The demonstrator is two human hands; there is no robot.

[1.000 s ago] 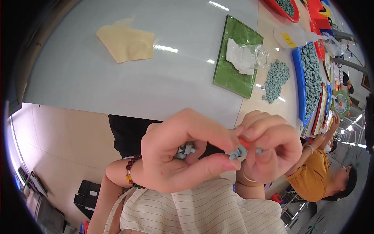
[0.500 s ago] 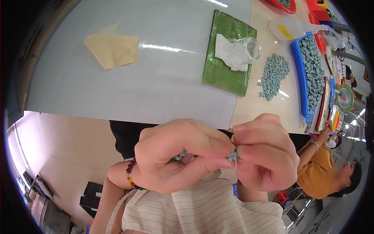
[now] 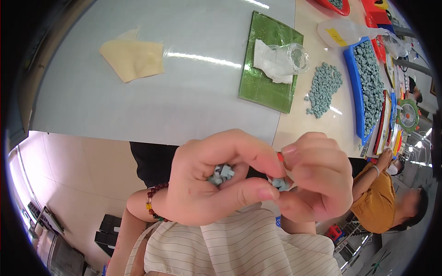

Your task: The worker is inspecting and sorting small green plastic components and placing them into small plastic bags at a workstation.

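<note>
My left hand (image 3: 216, 177) is curled close to my chest and cups several small grey-blue plastic parts (image 3: 221, 174) in its palm. My right hand (image 3: 315, 181) presses against it, thumb and fingers pinching one grey-blue part (image 3: 278, 184) together with a small red piece (image 3: 280, 157) at the fingertips. Both hands hover over my striped shirt, below the table's near edge. A beaded bracelet (image 3: 154, 202) circles my left wrist.
On the table lie a green mat (image 3: 264, 89) with a clear jar (image 3: 287, 57) and white cloth, a loose pile of grey-blue parts (image 3: 324, 87), a blue tray (image 3: 368, 83) full of them, and a yellow cloth (image 3: 133, 57). A person in an orange shirt (image 3: 380, 202) sits at right.
My hands have stayed pressed together, shifting slightly, and the fingers have reworked their pinch on the small part. The view has tilted a little, so the table appears higher.
</note>
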